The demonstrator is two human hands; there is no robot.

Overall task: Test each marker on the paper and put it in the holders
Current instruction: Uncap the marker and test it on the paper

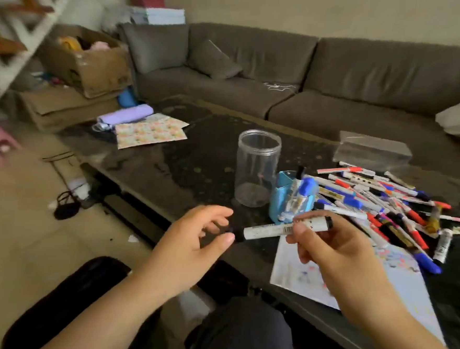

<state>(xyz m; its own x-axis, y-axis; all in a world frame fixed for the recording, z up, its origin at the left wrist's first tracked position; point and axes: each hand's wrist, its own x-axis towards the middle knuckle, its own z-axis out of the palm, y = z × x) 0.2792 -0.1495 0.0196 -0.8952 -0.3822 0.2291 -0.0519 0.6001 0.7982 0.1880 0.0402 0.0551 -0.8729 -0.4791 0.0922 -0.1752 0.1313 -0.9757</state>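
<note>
My right hand [334,246] grips a white marker [268,231] with a black end, held level above the table's front edge. My left hand [198,239] is at the marker's dark left tip, thumb and forefinger curled around the cap; the cap itself is hard to make out. A sheet of white paper [393,272] with coloured scribbles lies under my right hand. A blue holder [282,200] with a few markers in it stands beside a clear plastic jar [258,167], which looks empty. A pile of several markers [383,199] lies to the right.
The dark table [190,163] also bears patterned paper [149,132], a purple roll [126,114] and a clear flat box [371,148]. A grey sofa [325,72] runs behind. Cardboard boxes [85,64] and floor clutter sit at the left. My knees are below the table edge.
</note>
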